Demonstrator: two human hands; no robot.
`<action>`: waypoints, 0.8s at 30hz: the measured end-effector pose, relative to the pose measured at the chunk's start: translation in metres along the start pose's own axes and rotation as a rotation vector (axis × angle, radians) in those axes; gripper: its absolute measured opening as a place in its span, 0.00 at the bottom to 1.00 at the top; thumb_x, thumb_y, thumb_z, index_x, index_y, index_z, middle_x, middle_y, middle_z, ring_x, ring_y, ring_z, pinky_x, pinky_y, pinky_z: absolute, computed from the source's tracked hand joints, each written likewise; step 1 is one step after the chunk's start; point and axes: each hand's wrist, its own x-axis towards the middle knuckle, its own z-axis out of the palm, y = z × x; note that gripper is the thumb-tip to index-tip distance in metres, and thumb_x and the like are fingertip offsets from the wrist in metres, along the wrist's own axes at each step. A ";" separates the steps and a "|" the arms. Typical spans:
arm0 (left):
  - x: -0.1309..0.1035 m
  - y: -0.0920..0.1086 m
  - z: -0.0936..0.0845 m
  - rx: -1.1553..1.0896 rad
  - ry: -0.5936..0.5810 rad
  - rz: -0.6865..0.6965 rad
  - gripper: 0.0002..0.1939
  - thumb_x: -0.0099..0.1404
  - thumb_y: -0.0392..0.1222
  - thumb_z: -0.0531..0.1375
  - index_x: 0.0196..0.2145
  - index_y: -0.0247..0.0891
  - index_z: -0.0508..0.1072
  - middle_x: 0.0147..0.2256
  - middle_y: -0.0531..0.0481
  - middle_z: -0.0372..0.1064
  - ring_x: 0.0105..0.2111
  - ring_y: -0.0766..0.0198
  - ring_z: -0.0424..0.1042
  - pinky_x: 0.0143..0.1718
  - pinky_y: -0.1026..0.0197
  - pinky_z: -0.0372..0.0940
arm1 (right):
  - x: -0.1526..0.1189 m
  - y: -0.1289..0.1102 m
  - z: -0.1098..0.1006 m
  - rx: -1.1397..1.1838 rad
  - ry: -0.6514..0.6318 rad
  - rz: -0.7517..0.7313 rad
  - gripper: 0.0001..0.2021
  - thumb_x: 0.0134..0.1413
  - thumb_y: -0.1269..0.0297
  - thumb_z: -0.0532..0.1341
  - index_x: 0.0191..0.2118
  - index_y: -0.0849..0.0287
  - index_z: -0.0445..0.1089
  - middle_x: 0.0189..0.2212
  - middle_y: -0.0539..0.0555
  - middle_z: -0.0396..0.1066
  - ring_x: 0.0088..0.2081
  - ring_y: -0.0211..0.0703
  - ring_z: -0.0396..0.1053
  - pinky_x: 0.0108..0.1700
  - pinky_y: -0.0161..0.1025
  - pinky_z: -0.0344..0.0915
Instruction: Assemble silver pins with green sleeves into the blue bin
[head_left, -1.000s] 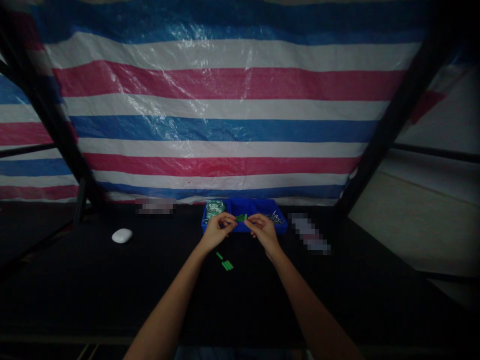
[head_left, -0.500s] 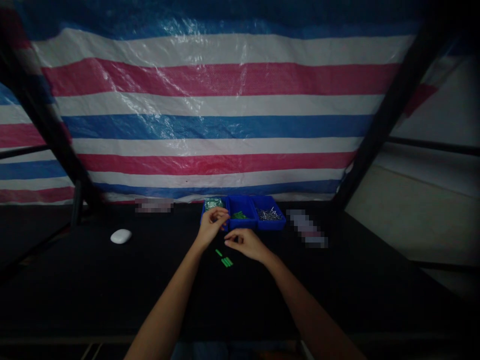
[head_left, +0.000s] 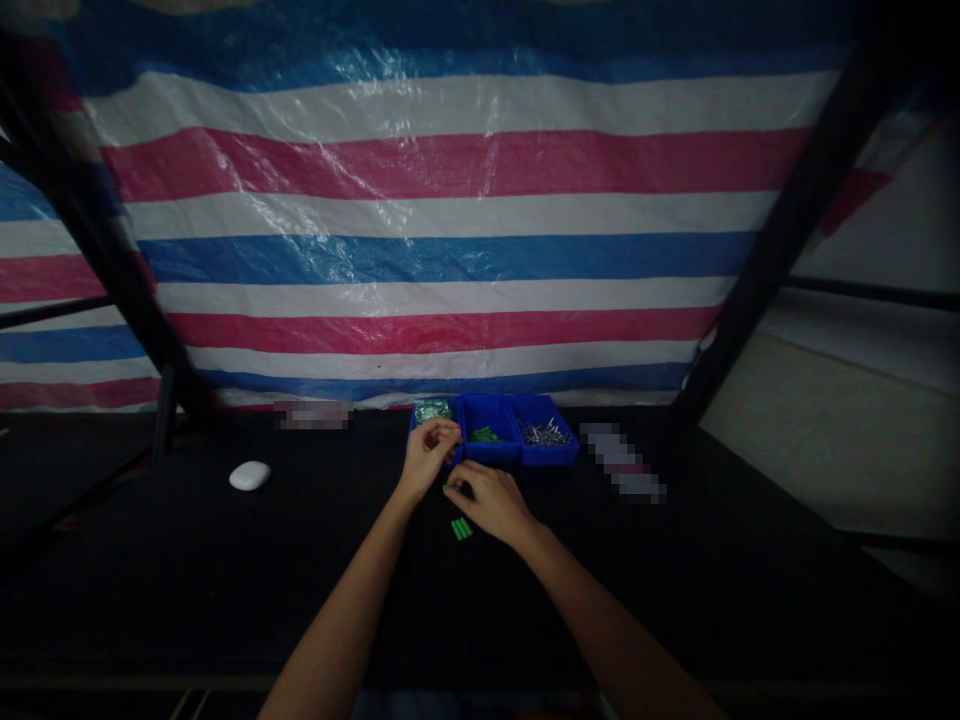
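Observation:
My left hand is closed in a pinch in front of the left compartment of a blue divided bin; what it holds, if anything, is too small to make out. Just below it, my right hand pinches a small green stick-like piece that looks like a wall plug. Several similar green wall plugs lie side by side on the black table, under the right fingertips. More green wall plugs sit in the middle compartment. Metal screws or nails fill part of the right one.
Shiny green-tinted plastic packets lie in the left compartment. A white rounded object rests on the black table at left. Blurred-out items lie left and right of the bin. A striped tarp hangs behind, between dark frame posts.
My right hand has dipped slightly and taken up the single green wall plug that lay apart from the others. The left hand keeps its pinch. The whole view has shifted slightly.

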 end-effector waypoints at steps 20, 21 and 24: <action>-0.001 -0.015 0.007 0.173 -0.130 0.066 0.14 0.49 0.43 0.62 0.33 0.32 0.72 0.27 0.49 0.68 0.22 0.72 0.62 0.23 0.68 0.59 | 0.015 0.038 -0.001 1.144 0.276 0.463 0.21 0.36 0.59 0.64 0.42 0.57 0.65 0.23 0.46 0.64 0.17 0.28 0.56 0.16 0.28 0.51; 0.000 -0.015 0.007 0.181 -0.127 0.074 0.14 0.49 0.43 0.63 0.32 0.32 0.72 0.27 0.49 0.68 0.22 0.72 0.62 0.24 0.68 0.59 | 0.014 0.038 -0.002 1.154 0.292 0.474 0.22 0.36 0.59 0.64 0.42 0.56 0.64 0.23 0.46 0.65 0.17 0.28 0.57 0.16 0.28 0.51; 0.000 -0.016 0.009 0.201 -0.123 0.087 0.12 0.49 0.43 0.63 0.30 0.32 0.72 0.26 0.49 0.68 0.22 0.71 0.62 0.24 0.68 0.58 | 0.014 0.039 -0.002 1.157 0.335 0.495 0.24 0.34 0.59 0.65 0.43 0.55 0.64 0.25 0.46 0.66 0.17 0.28 0.57 0.16 0.28 0.51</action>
